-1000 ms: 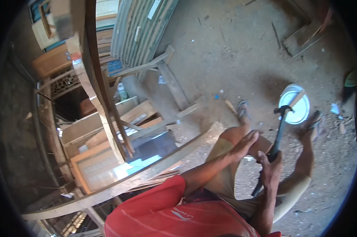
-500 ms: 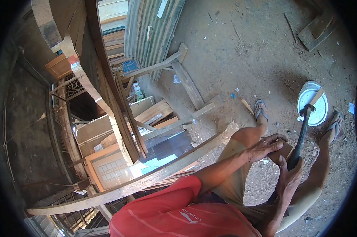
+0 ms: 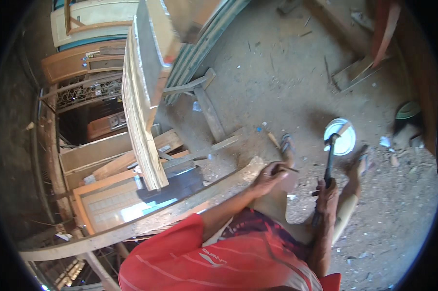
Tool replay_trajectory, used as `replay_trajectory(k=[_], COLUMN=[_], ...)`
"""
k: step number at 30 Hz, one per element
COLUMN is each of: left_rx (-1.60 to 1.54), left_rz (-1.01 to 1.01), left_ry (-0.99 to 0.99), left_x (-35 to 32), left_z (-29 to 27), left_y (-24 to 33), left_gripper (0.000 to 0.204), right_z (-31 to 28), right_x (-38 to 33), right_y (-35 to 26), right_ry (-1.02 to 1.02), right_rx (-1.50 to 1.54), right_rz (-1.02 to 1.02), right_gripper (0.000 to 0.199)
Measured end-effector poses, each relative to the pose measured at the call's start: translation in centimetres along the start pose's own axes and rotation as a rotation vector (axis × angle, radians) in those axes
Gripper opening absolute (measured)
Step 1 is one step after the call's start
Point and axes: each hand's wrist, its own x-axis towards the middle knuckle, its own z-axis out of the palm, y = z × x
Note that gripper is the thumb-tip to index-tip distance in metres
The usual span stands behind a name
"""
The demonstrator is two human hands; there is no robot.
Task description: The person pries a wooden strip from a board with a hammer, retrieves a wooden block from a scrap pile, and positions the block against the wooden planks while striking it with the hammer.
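While I look down, my right hand (image 3: 328,190) is closed round the lower handle of a hammer (image 3: 329,157), head-heavy and rigid, raised over the dirt floor (image 3: 286,72). My left hand (image 3: 270,175) pinches a small nail (image 3: 290,169) against the curved plank (image 3: 180,208).

bright sun on the dirt floor (image 3: 286,72), dim left side, strong fisheye bending, black rim

We grip a hammer (image 3: 329,160) upright in our right hand (image 3: 327,194), its head over a white plate (image 3: 339,137). Our left hand (image 3: 270,175) pinches a nail (image 3: 286,168) at the near end of a curved plank (image 3: 146,220).
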Motion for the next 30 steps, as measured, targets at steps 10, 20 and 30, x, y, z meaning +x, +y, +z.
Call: replay_trajectory(k=[10, 20, 30], left_rx=[0.055, 0.509, 0.395], left_rz=[0.641, 0.929, 1.067], left_ry=[0.280, 1.016, 0.772], left_x=[-15.0, -2.0, 9.6], left_z=[-6.8, -34.9, -42.7], left_y=[24.0, 48.6, 52.4], left_gripper=[0.053, 0.059, 0.074], right_z=[-7.0, 3.4, 19.8], right_x=[-11.3, -7.0, -2.8], right_y=[-19.7, -37.6, -51.5], right_ry=[-0.104, 0.156, 0.070], right_rx=[-0.451, -0.436, -0.486], right_rz=[-0.387, -0.777, -0.625], right_gripper=[0.031, 0.023, 0.029])
